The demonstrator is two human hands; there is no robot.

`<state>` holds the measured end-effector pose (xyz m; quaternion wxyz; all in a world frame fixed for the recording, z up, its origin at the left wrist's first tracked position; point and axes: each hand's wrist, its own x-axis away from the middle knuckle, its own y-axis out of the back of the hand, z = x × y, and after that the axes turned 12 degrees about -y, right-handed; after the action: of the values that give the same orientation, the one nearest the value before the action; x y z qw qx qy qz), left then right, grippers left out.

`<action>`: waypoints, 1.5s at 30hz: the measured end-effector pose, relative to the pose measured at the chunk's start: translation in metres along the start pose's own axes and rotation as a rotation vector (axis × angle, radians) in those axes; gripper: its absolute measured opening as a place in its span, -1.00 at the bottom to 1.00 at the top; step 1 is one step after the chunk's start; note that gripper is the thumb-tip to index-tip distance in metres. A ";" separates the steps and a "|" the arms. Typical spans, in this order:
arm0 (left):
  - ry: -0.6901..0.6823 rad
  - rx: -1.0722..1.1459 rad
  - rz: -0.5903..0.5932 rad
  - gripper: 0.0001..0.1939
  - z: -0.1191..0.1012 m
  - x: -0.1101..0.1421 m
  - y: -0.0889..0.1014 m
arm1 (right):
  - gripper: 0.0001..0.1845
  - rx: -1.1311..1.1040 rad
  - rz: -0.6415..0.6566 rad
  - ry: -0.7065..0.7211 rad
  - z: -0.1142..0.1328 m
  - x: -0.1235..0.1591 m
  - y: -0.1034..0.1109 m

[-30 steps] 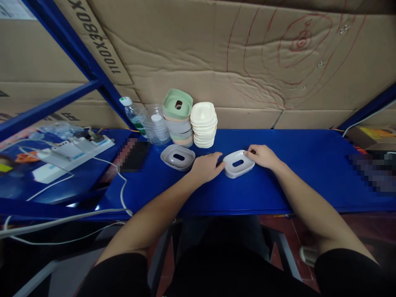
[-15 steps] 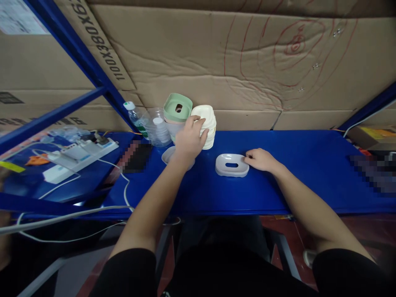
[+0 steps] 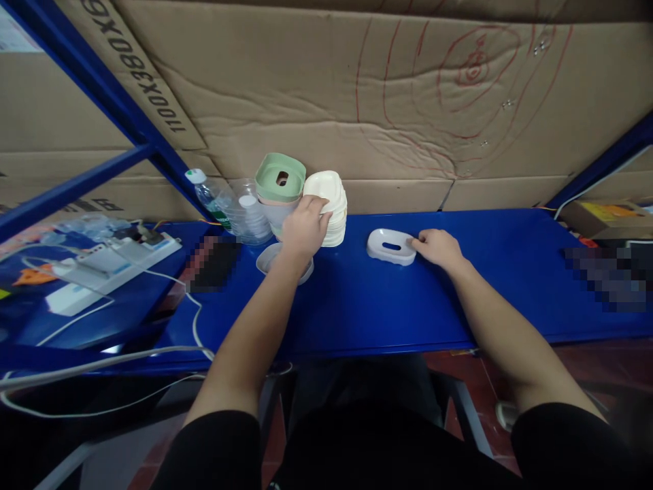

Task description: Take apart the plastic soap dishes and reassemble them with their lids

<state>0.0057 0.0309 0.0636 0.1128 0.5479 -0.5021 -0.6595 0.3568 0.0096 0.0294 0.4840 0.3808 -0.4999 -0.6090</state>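
Observation:
A stack of cream-coloured soap dishes (image 3: 334,194) stands against the cardboard at the back. My left hand (image 3: 303,231) reaches to its front left side, with fingertips at the stack and thumb apart from the index finger; no dish is lifted. Right of centre on the blue table lies a whitish soap dish (image 3: 377,253) with an oval slot. Its right end is pinched by the thumb and fingers of my right hand (image 3: 439,248). A shallow greyish dish (image 3: 265,258) lies partly hidden under my left wrist.
Left of the stack, a green slotted dish (image 3: 293,173) tops nested containers. Clear plastic cups (image 3: 252,221) and a water bottle (image 3: 207,194) stand beside it. A white power strip (image 3: 109,272) with cables lies further left. At the far right is a cardboard box (image 3: 594,221).
My right hand has slid the whitish dish away from me and slightly right. My left hand stays at the cream stack. The whole view has shifted a little.

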 end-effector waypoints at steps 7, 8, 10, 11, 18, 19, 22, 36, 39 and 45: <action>-0.183 0.057 -0.123 -0.76 -0.009 0.007 0.013 | -0.55 -0.367 -0.273 -0.052 -0.010 -0.007 0.002; -0.244 0.069 -0.149 -0.77 -0.013 0.011 0.018 | -0.54 -0.474 -0.293 0.000 -0.006 -0.003 0.002; -0.376 0.107 -0.170 -0.79 -0.022 0.021 0.027 | -0.49 -0.723 -0.251 0.123 0.003 0.008 0.003; -0.446 0.139 -0.158 -0.80 -0.025 0.027 0.030 | -0.44 -0.846 -0.183 0.178 0.008 0.013 0.003; -0.675 0.382 0.175 -0.84 -0.035 0.065 0.005 | -0.37 -0.998 0.260 0.346 0.015 0.029 0.006; -0.648 0.401 0.243 -0.84 -0.036 0.067 0.001 | -0.43 -0.918 0.265 0.359 0.012 0.028 0.007; -0.546 0.452 0.446 -0.78 -0.039 0.070 -0.006 | -0.57 -0.579 0.299 0.387 0.008 0.029 0.010; -0.411 0.387 0.583 -0.57 -0.040 0.071 -0.019 | -0.46 -0.290 -0.049 0.364 0.010 0.026 0.006; -0.388 0.394 0.597 -0.42 -0.040 0.070 -0.020 | -0.10 -0.254 -0.177 0.361 -0.002 0.005 -0.009; -0.328 0.456 0.587 -0.14 -0.041 0.069 -0.019 | 0.21 -0.180 -0.030 0.247 -0.016 -0.021 -0.033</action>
<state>0.0218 -0.0308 0.0111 0.0902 0.2797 -0.7819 -0.5498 0.3700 0.0269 -0.0061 0.5646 0.4154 -0.3742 -0.6071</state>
